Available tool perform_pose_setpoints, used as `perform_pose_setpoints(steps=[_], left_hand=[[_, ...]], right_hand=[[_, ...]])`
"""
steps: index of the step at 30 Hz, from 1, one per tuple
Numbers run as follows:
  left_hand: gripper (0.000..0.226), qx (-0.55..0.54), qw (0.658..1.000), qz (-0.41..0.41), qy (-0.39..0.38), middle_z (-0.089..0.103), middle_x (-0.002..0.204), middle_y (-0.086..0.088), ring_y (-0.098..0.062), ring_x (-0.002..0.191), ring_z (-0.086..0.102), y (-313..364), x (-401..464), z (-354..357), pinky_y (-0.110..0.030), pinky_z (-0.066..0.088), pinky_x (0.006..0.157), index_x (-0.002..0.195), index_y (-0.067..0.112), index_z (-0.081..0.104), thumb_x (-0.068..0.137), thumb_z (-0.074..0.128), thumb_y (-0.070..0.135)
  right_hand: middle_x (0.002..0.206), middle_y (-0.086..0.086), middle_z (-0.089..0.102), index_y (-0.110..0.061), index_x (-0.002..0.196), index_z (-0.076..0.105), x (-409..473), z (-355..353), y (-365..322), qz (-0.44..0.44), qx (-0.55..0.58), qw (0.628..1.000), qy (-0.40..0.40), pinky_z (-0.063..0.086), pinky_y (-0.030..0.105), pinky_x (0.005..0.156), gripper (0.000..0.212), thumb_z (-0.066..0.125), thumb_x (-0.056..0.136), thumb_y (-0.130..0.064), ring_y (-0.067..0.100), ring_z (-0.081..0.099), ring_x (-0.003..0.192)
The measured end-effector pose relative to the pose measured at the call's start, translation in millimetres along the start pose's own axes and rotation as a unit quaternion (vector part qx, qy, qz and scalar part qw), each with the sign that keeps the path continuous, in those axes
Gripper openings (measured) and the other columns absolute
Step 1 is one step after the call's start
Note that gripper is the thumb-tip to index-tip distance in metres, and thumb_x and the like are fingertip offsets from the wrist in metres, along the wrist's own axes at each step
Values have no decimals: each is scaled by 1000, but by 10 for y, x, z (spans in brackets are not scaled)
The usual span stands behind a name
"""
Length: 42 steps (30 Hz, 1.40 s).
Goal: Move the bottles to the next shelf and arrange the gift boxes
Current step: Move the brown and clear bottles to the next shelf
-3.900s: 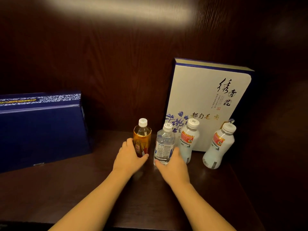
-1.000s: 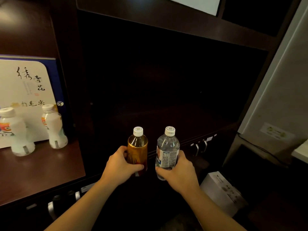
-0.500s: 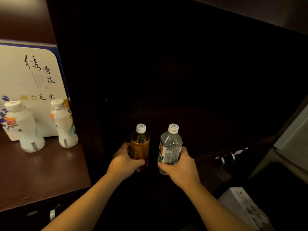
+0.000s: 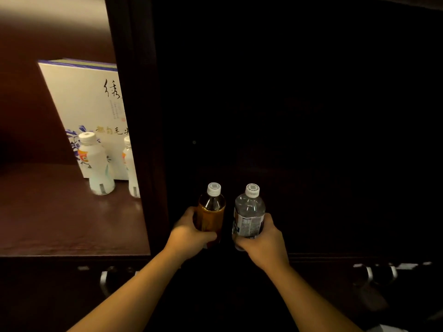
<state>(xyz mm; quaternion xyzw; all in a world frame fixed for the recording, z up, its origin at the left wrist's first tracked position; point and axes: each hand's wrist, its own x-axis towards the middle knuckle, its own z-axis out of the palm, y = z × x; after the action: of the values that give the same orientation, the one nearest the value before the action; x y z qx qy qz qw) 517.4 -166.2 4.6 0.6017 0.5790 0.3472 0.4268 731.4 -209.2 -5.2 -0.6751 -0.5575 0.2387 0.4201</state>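
Note:
My left hand (image 4: 189, 232) grips an amber tea bottle (image 4: 211, 212) with a white cap. Beside it, my right hand (image 4: 262, 240) grips a clear water bottle (image 4: 249, 212). Both bottles are upright, held in front of a very dark shelf compartment (image 4: 299, 140). In the lit compartment to the left, a white bottle (image 4: 97, 164) stands on the shelf, and a second white bottle (image 4: 130, 166) is half hidden behind the dark upright divider (image 4: 136, 116). A white gift box (image 4: 88, 104) with blue flowers and black script leans behind them.
The lit left shelf board (image 4: 60, 216) is brown wood. Metal drawer handles sit below the shelves at lower left (image 4: 104, 279) and lower right (image 4: 381, 271). The floor of the dark compartment is barely visible.
Both bottles were lifted from the left shelf and carried right. Over the last second the view has swung back left and the hands have stayed close together at the dark compartment.

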Motion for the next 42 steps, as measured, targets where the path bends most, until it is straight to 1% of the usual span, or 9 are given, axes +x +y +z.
perform_pose_setpoints(steps=[7, 13, 16, 20, 25, 28, 30, 34, 42], left_hand=[[81, 6, 999, 11, 31, 58, 115, 8, -11, 102, 56, -31, -78, 61, -20, 45, 82, 138, 26, 43, 71, 86, 17], [77, 18, 998, 3, 54, 61, 103, 12, 3, 73, 65, -40, -123, 97, -3, 44, 53, 134, 29, 43, 72, 85, 13], [78, 21, 998, -8, 54, 65, 108, 3, -3, 83, 69, -66, -154, 116, -9, 50, 61, 138, 26, 42, 73, 85, 17], [84, 36, 997, -23, 64, 62, 122, 3, -16, 108, 62, -62, -209, 154, -28, 51, 90, 145, 24, 38, 75, 84, 24], [78, 72, 994, -26, 82, 58, 123, 7, -8, 98, 58, -19, -370, 140, -19, 46, 77, 144, 24, 41, 78, 83, 32], [64, 93, 990, -21, 100, 57, 119, 11, -10, 106, 59, 13, -553, 80, -32, 55, 85, 134, 28, 50, 79, 80, 41], [45, 112, 987, 6, 111, 60, 112, 17, -6, 102, 61, 36, -702, 36, -35, 59, 81, 119, 31, 59, 80, 77, 46], [18, 209, 966, 52, 143, 66, 96, 19, 2, 89, 64, 102, -997, -79, -16, 52, 69, 101, 38, 64, 85, 72, 39], [12, 368, 900, 79, 220, 61, 94, 16, -5, 84, 61, 120, -1369, -718, -24, 52, 69, 95, 31, 64, 85, 65, 39]], right_hand=[[96, -26, 64, -53, 109, 42, 132, -23, 90, -10, 29, 999, -34, 45, 4, 54, 71, 89, 56, -47, -17, 59, 79], [99, -27, 65, -58, 109, 41, 162, -40, 162, -16, 51, 997, -56, 46, 6, 63, 68, 87, 61, -46, -15, 60, 85], [95, -30, 63, -56, 112, 40, 159, -47, 163, -9, 52, 996, -68, 43, 5, 62, 69, 87, 62, -47, -17, 58, 80], [97, -25, 59, -41, 126, 42, 134, -83, 167, -4, 30, 996, -88, 41, 10, 63, 75, 86, 66, -47, -4, 58, 86], [82, -26, 54, -37, 116, 45, -14, -231, 173, -4, -13, 997, -75, 42, 16, 52, 57, 81, 74, -47, -4, 58, 68], [82, -20, 56, -35, 104, 42, -127, -321, 122, -10, -27, 998, -54, 43, 17, 46, 44, 77, 79, -43, 1, 61, 63], [84, -16, 59, -32, 99, 47, -200, -340, 49, -41, -29, 997, -59, 49, 20, 51, 32, 74, 84, -40, 1, 61, 68], [83, -13, 60, -32, 89, 54, -383, -278, -239, -146, -48, 984, -93, 54, 25, 61, 17, 67, 89, -42, 2, 59, 72], [87, -11, 55, -26, 96, 58, -618, 217, -956, -311, -98, 936, -130, 47, 23, 60, 14, 61, 93, -39, 6, 54, 75]])
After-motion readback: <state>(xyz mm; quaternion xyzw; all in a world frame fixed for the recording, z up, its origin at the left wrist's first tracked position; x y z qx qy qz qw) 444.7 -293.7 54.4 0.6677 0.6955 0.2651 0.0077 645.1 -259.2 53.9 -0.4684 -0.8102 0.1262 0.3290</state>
